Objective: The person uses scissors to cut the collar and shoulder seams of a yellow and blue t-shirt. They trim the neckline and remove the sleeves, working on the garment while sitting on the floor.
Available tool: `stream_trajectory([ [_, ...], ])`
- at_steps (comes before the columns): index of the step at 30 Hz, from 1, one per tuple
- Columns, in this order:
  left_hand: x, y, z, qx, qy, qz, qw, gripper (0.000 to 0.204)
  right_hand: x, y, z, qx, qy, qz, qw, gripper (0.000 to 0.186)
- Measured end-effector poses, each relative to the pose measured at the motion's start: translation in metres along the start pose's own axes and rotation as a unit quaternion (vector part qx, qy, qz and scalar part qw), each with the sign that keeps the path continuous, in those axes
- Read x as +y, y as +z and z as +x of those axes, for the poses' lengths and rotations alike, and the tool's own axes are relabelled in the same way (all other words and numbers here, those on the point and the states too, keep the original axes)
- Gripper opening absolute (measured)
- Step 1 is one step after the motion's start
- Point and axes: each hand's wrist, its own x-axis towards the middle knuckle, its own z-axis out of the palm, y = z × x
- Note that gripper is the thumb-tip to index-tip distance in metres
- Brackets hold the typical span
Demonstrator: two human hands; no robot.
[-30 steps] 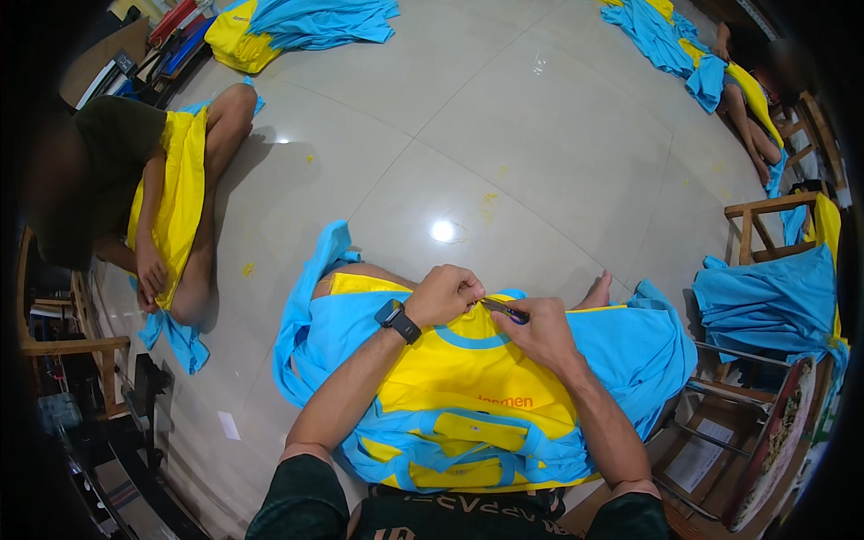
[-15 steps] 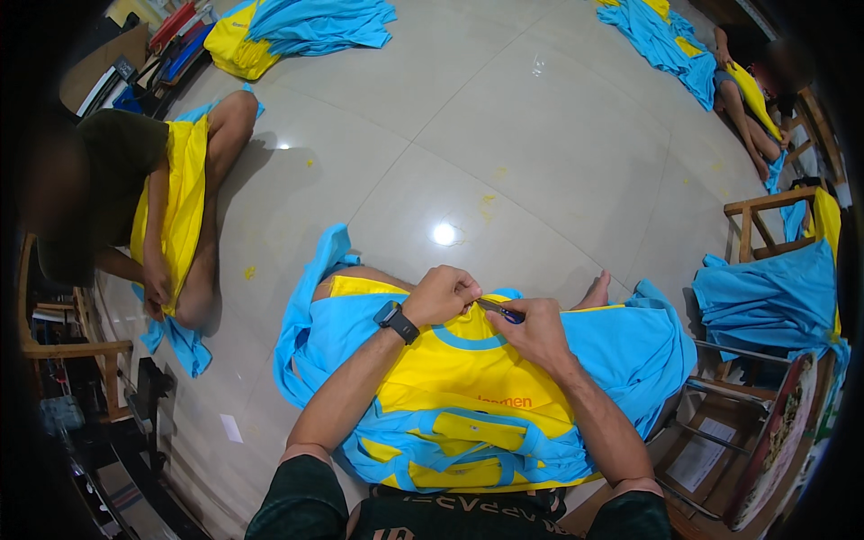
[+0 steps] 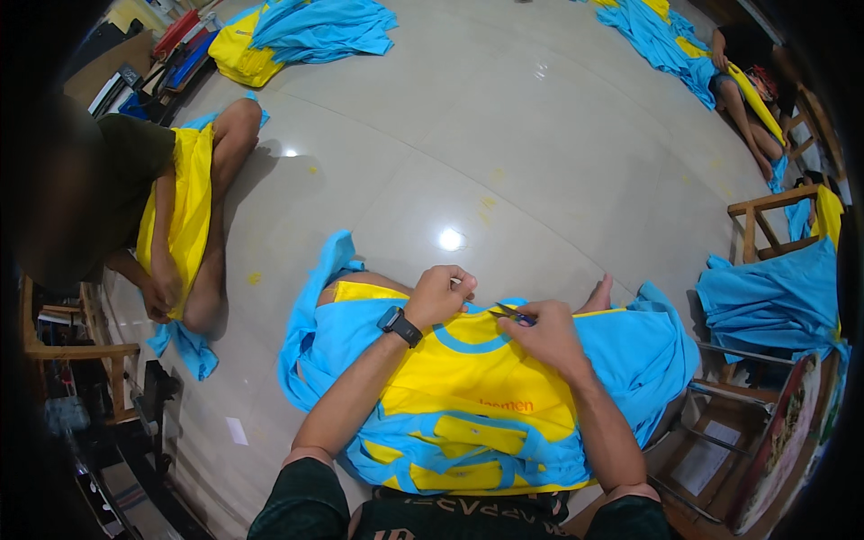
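Note:
A yellow and light-blue garment [image 3: 486, 373], like a shirt, lies spread over my lap, its blue curved neckband toward the far side. At its upper edge my left hand [image 3: 439, 297], wearing a dark wristwatch, is closed with the fingertips pinched on the cloth; the exact bit pinched is too small to make out. Small dark thread snips [image 3: 513, 314] are in my right hand [image 3: 547, 331], just right of the neckband. Their blades point left toward my left hand and stand apart. The lower part of the garment is bunched against me.
A co-worker with a yellow garment [image 3: 175, 216] sits at the left; another with yellow cloth [image 3: 758, 103] sits far right. Garment piles [image 3: 319, 31] lie on the tiled floor [image 3: 387, 171]. A wooden stool [image 3: 751, 216] and draped blue cloth [image 3: 765, 297] stand at my right.
My right hand has drawn the snips slightly right, away from my left hand, and their blades have spread. My left hand has barely moved.

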Motion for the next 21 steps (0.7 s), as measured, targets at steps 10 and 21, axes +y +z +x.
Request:
stream_trajectory([
  [10,-0.012,0.021,0.051,0.094,0.123,0.155,0.976,0.022,0.003,-0.012,0.003,0.057,-0.019,0.055,0.997,0.039],
  [21,0.013,0.019,0.149,0.087,0.119,0.311,0.939,0.048,-0.006,-0.025,-0.004,0.177,-0.049,0.086,0.979,0.037],
])
